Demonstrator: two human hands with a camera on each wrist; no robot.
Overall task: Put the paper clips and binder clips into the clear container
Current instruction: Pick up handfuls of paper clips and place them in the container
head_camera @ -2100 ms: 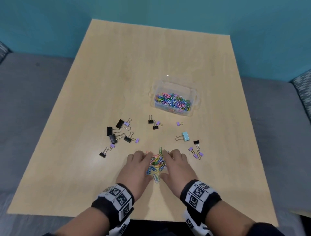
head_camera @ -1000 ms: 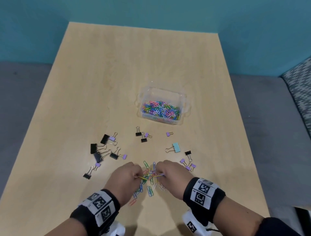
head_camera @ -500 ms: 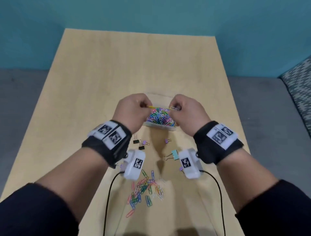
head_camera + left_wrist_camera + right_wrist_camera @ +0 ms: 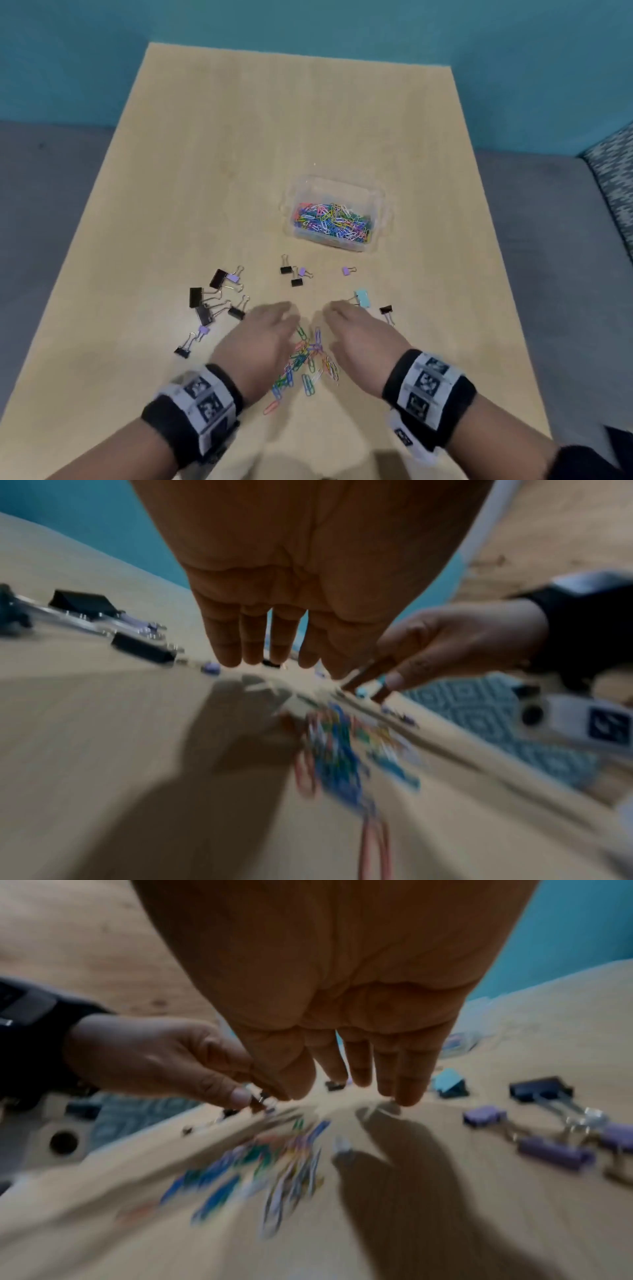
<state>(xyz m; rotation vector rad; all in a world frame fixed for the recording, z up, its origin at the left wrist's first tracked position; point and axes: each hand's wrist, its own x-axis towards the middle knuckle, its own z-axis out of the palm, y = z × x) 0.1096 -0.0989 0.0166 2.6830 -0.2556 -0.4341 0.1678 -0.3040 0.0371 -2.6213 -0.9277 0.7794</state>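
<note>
Nearby, binder clips [image 4: 219,298] flank hands [image 4: 260,339].

Worktop [image 4: 274,154]: light wood grain. Wall [image 4: 308,20]: teal. Paper clips [image 4: 305,359]: multicoloured. Binder clips [image 4: 219,298]: black, lilac; one light blue [image 4: 362,297]. Wristbands [image 4: 428,387]: black, white square markers.

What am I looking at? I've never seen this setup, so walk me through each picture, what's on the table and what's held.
No machine here: a person works with bare hands, wearing cameras. The head picture looks down from the forehead; the two others look along each wrist toward the fingers, and are blurred. The left hand and right hand hover open, holding nothing, on either side of a loose pile of paper clips on the table. Binder clips lie scattered around, black, purple and one blue. Farther away stands the container, already holding many paper clips. The marked bands on the wrists carry the cameras.
</note>
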